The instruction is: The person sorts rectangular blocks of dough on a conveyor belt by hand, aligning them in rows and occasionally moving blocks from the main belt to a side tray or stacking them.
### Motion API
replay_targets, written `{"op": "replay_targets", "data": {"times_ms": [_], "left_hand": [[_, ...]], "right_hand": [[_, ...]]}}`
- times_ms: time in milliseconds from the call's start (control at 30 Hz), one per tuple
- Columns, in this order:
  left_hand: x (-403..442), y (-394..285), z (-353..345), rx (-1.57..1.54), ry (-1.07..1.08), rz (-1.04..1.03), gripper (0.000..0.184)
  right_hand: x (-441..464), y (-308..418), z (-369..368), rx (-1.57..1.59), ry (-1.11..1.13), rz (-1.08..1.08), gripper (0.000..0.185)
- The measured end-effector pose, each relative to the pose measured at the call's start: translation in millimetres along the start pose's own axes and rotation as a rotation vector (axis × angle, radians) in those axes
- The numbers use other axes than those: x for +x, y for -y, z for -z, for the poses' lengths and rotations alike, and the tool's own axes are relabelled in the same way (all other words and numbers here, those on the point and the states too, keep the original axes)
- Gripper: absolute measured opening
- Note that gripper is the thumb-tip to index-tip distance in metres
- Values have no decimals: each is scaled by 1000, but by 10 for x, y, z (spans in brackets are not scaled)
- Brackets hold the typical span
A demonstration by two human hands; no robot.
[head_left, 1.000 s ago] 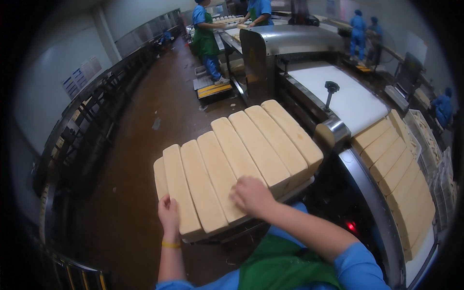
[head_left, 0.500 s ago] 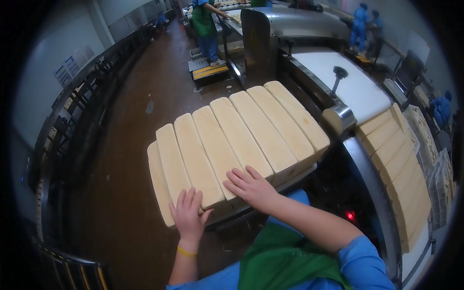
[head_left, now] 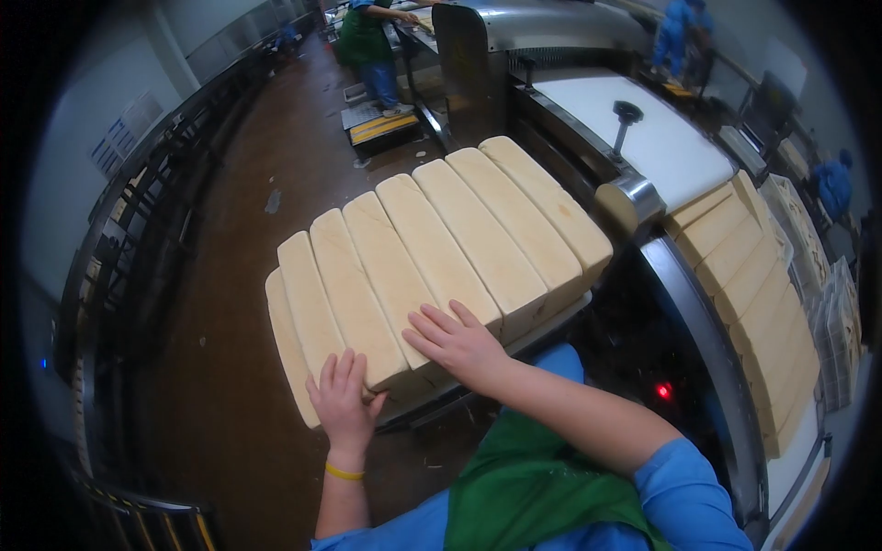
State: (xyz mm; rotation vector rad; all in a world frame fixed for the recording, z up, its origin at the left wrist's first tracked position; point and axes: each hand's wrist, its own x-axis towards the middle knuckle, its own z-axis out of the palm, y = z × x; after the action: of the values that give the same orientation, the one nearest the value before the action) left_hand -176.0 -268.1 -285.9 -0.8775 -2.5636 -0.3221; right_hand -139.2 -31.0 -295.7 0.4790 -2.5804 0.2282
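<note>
Several long pale dough-like blocks (head_left: 432, 234) lie side by side in a stack in front of me, slanting from back left to front right. My left hand (head_left: 344, 399), with a yellow band at the wrist, rests on the near ends of the left blocks, fingers spread on top and thumb at the front face. To its right, my right hand (head_left: 459, 347) lies palm down with fingers apart on the near end of the middle blocks. Beneath the stack, the edge of a pale support (head_left: 562, 317) shows. Neither hand is wrapped round a block.
Right of the stack stands a machine with a white belt (head_left: 634, 129) and a black knob (head_left: 627, 113). More pale blocks (head_left: 749, 294) lie on its near end. White crates (head_left: 797, 230) stand beyond. A co-worker (head_left: 367, 50) stands on a yellow-striped step (head_left: 382, 127). Dark racks line the left wall.
My left hand has moved from the left side of a block onto the near ends. My right hand has opened out flat. The view has shifted, and the stack appears higher and further left.
</note>
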Motion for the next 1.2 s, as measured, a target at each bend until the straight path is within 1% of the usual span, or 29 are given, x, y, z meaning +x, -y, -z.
{"op": "replay_targets", "data": {"times_ms": [100,233,333,433,533,700,800,1100,1200], "left_hand": [[-1,-5,5,2,7,0,76],[5,-9,13,-3,12,2,77],[10,3,109,-16,99,-11,80],[-63,99,171,-8,106,-6,85],[-78,215,126,-149,90,6,93],[-57,227,121,-129,86,-7,91],[-57,228,102,-122,89,3,90],[-30,207,143,-169,90,47,80],[-1,206,182,-168,84,33,81]], "right_hand": [[27,2,-16,17,-22,-22,47],[55,-41,-65,24,5,-5,48],[56,-59,-60,30,26,8,49],[57,-65,-48,47,30,10,49],[32,-48,-6,52,44,2,49],[-205,24,134,127,66,-39,54],[-481,35,290,225,75,-12,55],[-1200,29,389,332,9,-77,44],[-1349,91,376,383,58,-93,41]]}}
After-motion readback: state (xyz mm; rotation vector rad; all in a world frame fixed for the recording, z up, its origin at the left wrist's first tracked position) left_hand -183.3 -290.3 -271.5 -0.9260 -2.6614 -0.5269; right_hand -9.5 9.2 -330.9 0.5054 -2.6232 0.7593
